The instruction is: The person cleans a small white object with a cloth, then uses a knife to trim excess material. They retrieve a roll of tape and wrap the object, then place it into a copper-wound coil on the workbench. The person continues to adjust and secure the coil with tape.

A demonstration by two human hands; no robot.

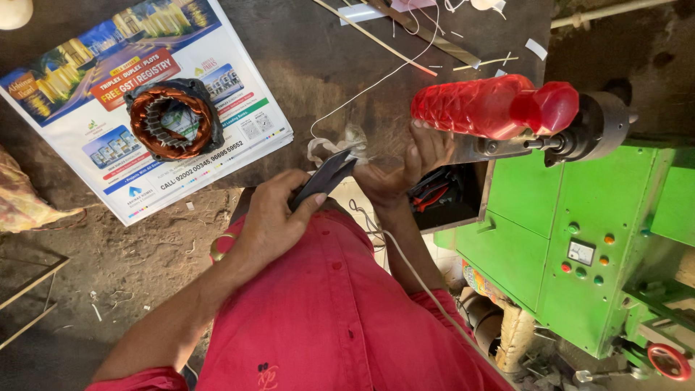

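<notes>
A green winding machine [579, 239] with coloured buttons and a small meter fills the right of the view, its dark spindle head pointing left toward the person. A dark worn workbench [318, 65] spans the top, and on its left part lies a stack of printed leaflets [87, 145], tilted, with a motor stator [174, 119] wound in copper wire resting flat on them, its bore facing up. A red faceted plastic bottle [492, 107] lies on its side against the machine's spindle, its long axis running left to right and its cap end pointing right. The left hand [271, 217] is closed around a pair of dark scissors [326, 177] at the bench's near edge; their long axis runs diagonally, tips pointing up and right toward a small bunch of whitish cord [340, 145]. The right hand [402, 170] is raised just beside the tips, fingers curled up under the bottle's left end and pinching the cord. A thin white string [376, 83] trails from the bunch across the bench, and another runs down over the red shirt [340, 311].
</notes>
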